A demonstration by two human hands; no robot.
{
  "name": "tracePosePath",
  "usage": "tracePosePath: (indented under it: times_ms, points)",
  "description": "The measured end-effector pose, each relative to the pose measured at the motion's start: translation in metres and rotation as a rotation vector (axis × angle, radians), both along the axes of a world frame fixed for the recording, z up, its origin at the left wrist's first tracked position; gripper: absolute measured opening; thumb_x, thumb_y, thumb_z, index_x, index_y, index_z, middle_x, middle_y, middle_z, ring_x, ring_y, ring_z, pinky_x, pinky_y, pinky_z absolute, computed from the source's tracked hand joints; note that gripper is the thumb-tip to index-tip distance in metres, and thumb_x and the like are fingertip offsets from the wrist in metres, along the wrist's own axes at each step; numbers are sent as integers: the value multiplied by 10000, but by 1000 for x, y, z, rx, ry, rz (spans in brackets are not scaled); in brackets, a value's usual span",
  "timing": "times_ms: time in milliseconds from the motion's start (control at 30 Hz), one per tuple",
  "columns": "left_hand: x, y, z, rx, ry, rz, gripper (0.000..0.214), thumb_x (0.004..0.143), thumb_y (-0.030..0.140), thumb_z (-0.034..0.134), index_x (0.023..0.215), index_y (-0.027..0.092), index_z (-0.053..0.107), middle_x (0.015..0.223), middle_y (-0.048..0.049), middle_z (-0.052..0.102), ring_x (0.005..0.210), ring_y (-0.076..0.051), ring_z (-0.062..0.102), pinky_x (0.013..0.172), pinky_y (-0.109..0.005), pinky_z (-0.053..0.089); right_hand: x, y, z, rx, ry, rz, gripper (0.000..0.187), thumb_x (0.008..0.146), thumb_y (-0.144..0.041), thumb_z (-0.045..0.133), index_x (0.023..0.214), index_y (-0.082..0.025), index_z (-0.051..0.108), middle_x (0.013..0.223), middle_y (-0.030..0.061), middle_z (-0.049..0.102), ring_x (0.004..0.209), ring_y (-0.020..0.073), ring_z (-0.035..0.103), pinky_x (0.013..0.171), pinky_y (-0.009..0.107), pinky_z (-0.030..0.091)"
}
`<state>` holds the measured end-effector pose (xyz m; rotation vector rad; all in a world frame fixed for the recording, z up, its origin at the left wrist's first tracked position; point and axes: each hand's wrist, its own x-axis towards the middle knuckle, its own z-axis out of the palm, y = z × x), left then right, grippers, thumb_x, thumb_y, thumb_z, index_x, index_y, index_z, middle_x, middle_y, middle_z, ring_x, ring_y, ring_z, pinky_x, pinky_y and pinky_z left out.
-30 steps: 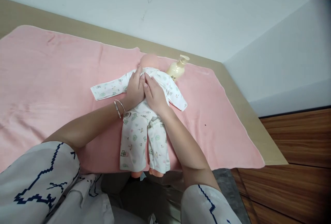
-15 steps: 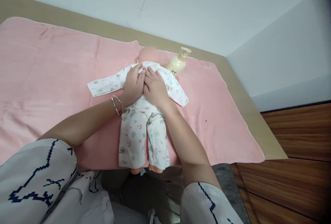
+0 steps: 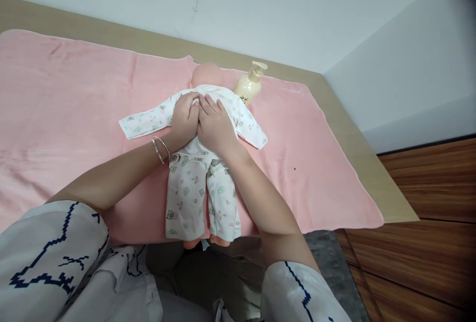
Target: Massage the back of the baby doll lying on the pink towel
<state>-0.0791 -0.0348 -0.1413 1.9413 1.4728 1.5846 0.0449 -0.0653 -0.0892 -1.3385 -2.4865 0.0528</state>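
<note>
A baby doll (image 3: 189, 198) in white printed pyjamas lies on a pink blanket (image 3: 85, 84), its head away from me and its feet at the near edge. No facial features show on the visible part of its head. My left hand (image 3: 185, 118) rests on the upper body, fingers laid over the cloth. Beside it, my right hand (image 3: 216, 126) lies flat on the doll with fingers stretched out. The two hands touch along their inner sides. Just past the doll's right-side sleeve, a cream pump bottle (image 3: 248, 86) leans near the head.
The blanket covers most of a tan table (image 3: 394, 208), which meets a white wall (image 3: 130, 0) at the back. Brown wood-grain panels (image 3: 427, 252) stand to the right, below the tabletop. A small dark speck lies on the blanket's right part.
The view has shifted slightly, so the doll, bottle and hands sit a little farther left. Both hands stay on the doll's upper body in nearly the same pose.
</note>
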Motion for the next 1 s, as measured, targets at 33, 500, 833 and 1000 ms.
tracePosePath:
  times_ms: [33, 500, 833, 1000]
  points:
    - [0, 1, 0, -1, 4, 4, 486, 1052, 519, 243, 1182, 215, 600, 1222, -92, 694, 1166, -230, 618, 1079, -491, 493, 5, 7, 0, -22, 24, 42, 486, 997, -178, 389, 1462, -144, 523, 1597, 103, 432, 1539, 265, 298, 1289, 518, 182]
    - [12, -8, 8, -67, 141, 30, 415, 996, 473, 408, 1237, 227, 639, 1385, -110, 633, 1345, -303, 528, 1202, -497, 358, 16, 12, -2, 91, 158, -279, 559, 1064, -371, 239, 1381, -55, 574, 1358, 221, 638, 1356, 341, 541, 1265, 613, 147]
    - [10, -9, 23, -145, 372, 66, 425, 990, 358, 408, 1299, 140, 600, 1432, -171, 585, 1394, -355, 478, 1228, -589, 275, 34, 43, -16, -44, 218, -130, 560, 1054, -486, 310, 1525, -213, 441, 1622, 79, 395, 1545, 275, 282, 1280, 546, 212]
    - [19, -25, 31, -95, 483, 23, 429, 978, 249, 335, 1234, 96, 644, 1377, -214, 626, 1343, -358, 533, 1210, -568, 321, 38, 46, -15, -77, 206, -154, 623, 1057, -514, 275, 1537, -141, 410, 1616, 131, 395, 1538, 280, 300, 1287, 521, 202]
